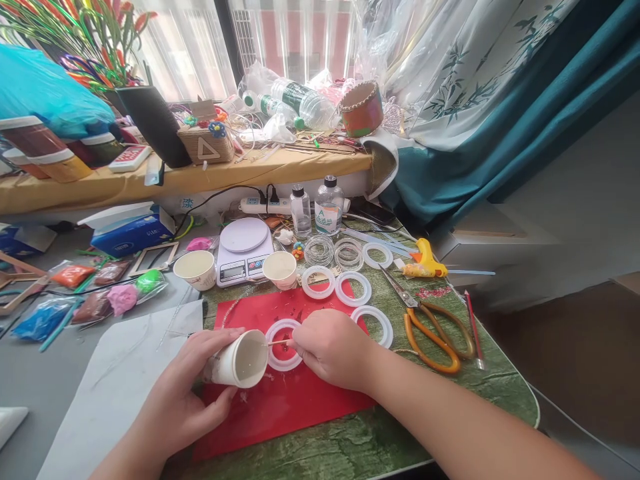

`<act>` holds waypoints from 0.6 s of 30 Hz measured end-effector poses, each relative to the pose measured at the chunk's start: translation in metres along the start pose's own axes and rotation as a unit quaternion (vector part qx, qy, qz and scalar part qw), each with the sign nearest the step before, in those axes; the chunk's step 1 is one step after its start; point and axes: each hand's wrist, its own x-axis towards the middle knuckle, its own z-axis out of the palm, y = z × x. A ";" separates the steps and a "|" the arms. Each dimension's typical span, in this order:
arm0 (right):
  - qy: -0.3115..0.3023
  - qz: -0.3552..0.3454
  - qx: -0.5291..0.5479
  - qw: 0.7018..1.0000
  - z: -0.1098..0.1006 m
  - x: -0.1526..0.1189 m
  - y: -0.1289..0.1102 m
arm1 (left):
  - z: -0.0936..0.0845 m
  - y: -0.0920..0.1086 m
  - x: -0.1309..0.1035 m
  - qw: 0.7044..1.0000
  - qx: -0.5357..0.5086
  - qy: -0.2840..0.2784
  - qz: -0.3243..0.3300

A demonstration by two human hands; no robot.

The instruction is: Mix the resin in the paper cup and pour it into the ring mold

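Observation:
A white paper cup (pixel 245 360) lies tilted to the right in my left hand (pixel 193 390), which is wrapped round its side. Some clear liquid seems to show inside the cup. My right hand (pixel 327 347) pinches a thin wooden stick (pixel 278 343), its tip at the cup's rim. Just below the stick, a white ring-shaped silicone mold (pixel 284 365) rests on the red sheet (pixel 300 413). More ring molds (pixel 319 283) lie beyond and to the right of my right hand. Part of the nearest mold is hidden behind my fingers.
Behind the red sheet stand two more paper cups (pixel 280 270), a digital scale (pixel 243 250) and clear bottles (pixel 329 207). Orange-handled scissors (pixel 433 333), a yellow glue gun (pixel 425 261) and a red pencil (pixel 474 330) lie at right. Bags of colored clay (pixel 95 303) lie at left.

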 end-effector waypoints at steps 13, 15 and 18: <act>-0.043 0.007 -0.001 0.999 -0.001 0.001 0.001 | 0.001 0.003 0.002 1.000 -0.001 -0.003 0.019; -0.045 0.008 -0.001 0.999 -0.001 0.002 0.001 | 0.001 0.002 0.002 1.000 -0.003 -0.006 0.022; -0.039 0.006 0.005 0.999 -0.002 0.003 0.001 | 0.002 0.002 0.001 1.000 -0.004 -0.014 0.025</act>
